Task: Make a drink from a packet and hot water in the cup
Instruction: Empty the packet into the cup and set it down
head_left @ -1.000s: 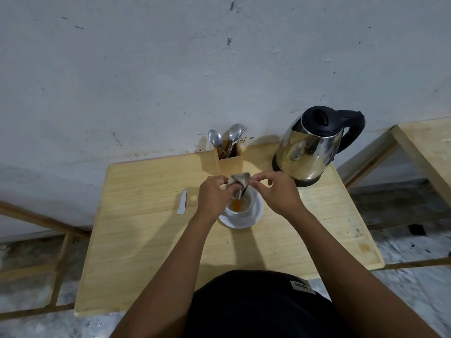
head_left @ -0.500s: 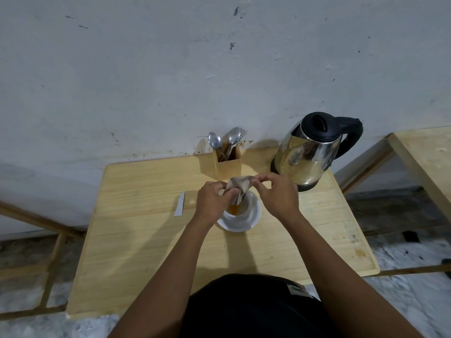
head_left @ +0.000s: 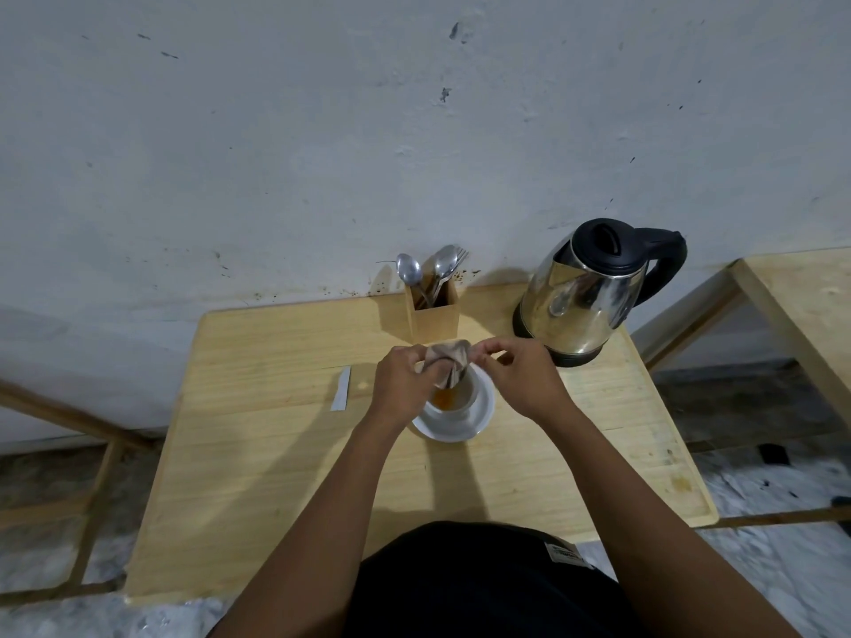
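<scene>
Tabletop: hands [head_left: 465, 384] pinching packet [head_left: 449, 361] overcup [head_left: 453, 400].

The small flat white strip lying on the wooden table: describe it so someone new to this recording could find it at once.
Start at the light wooden table against the grey wall. Left of the white cup on its white saucer, beyond the person's left hand, lies the small flat white strip. It is the only loose, flat, paper-like piece there, touching nothing else.

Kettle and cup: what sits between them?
Only the right hand and bare table; nothing stands between kettle and cup, head view.
</scene>
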